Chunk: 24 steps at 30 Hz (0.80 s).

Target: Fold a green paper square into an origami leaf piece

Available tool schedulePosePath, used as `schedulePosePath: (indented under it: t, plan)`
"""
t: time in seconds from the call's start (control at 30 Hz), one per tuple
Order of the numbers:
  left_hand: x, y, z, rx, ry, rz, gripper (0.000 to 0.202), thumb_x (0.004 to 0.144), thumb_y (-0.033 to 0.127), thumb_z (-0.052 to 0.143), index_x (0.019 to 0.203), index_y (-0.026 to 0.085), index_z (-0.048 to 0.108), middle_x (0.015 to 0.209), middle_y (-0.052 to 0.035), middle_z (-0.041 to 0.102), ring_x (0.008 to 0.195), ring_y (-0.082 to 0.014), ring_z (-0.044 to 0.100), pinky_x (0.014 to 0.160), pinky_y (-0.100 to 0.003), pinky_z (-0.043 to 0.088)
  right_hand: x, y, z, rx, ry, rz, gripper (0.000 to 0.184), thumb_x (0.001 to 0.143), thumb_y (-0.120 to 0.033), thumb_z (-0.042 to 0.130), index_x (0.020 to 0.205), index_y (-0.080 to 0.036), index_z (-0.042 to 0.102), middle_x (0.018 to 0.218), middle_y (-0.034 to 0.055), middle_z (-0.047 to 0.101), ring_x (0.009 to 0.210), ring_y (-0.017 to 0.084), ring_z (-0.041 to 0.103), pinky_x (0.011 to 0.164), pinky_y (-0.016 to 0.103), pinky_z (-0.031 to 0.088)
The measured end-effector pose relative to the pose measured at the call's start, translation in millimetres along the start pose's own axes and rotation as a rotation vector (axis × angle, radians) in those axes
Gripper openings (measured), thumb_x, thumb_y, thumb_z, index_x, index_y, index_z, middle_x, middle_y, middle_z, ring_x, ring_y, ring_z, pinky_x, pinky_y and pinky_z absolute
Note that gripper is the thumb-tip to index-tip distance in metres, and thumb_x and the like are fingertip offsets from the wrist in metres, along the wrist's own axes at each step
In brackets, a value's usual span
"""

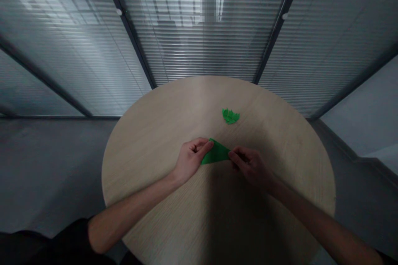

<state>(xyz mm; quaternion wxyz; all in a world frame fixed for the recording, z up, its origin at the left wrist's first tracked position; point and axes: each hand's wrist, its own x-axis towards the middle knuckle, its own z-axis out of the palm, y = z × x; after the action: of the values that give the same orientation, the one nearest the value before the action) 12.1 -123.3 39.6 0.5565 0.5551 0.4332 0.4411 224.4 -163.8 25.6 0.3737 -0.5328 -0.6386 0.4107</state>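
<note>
A green triangle of folded paper (215, 152) is stretched between my two hands, just over the round table. My left hand (193, 154) pinches its upper left corner, thumb on top. At the pointed right corner, my right hand (248, 163) grips the paper between thumb and fingers. Farther back on the table lies a small green piece (230, 116) with a jagged upper edge; it looks like cut or folded paper, and neither hand touches it.
The round wooden table (139, 132) has a light grain, and a dark shadow falls across its near right part. Behind it stands a glass wall with blinds (186, 58) and dark frame posts. Grey floor (62, 165) surrounds the table.
</note>
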Motion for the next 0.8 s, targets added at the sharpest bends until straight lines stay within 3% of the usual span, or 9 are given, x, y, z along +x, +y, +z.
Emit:
schedulePosePath:
  t: [0.17, 0.4, 0.8]
  plan:
    - [-0.9, -0.1, -0.6, 0.009, -0.038, -0.027, 0.043, 0.081, 0.056, 0.076, 0.076, 0.014, 0.071, 0.059, 0.0016, 0.055, 0.053, -0.0099, 0.044, 0.05, -0.023, 0.03, 0.1, 1.0, -0.5, -0.012, -0.08, 0.006, 0.039, 0.099, -0.048, 0.055, 0.074, -0.019, 0.061, 0.062, -0.0011, 0.058, 0.056, 0.013, 0.052, 0.055, 0.026, 0.038]
    - [-5.0, 0.2, 5.0, 0.001, -0.112, -0.042, 0.041, 0.081, 0.054, 0.076, 0.077, 0.014, 0.072, 0.059, 0.0019, 0.054, 0.052, -0.0095, 0.043, 0.049, -0.022, 0.029, 1.4, -4.6, 0.6, 0.07, -0.02, -0.025, 0.029, 0.094, -0.048, 0.065, 0.091, -0.019, 0.069, 0.076, 0.001, 0.066, 0.066, 0.015, 0.06, 0.06, 0.025, 0.046]
    - [-9.7, -6.8, 11.4, 0.023, -0.212, -0.05, 0.043, 0.082, 0.056, 0.076, 0.076, 0.013, 0.07, 0.058, 0.0023, 0.052, 0.053, -0.0094, 0.042, 0.049, -0.022, 0.028, -0.5, -5.5, 4.4, 0.111, -0.061, -0.039, 0.032, 0.095, -0.049, 0.062, 0.085, -0.019, 0.069, 0.071, 0.0004, 0.061, 0.065, 0.015, 0.057, 0.059, 0.025, 0.044]
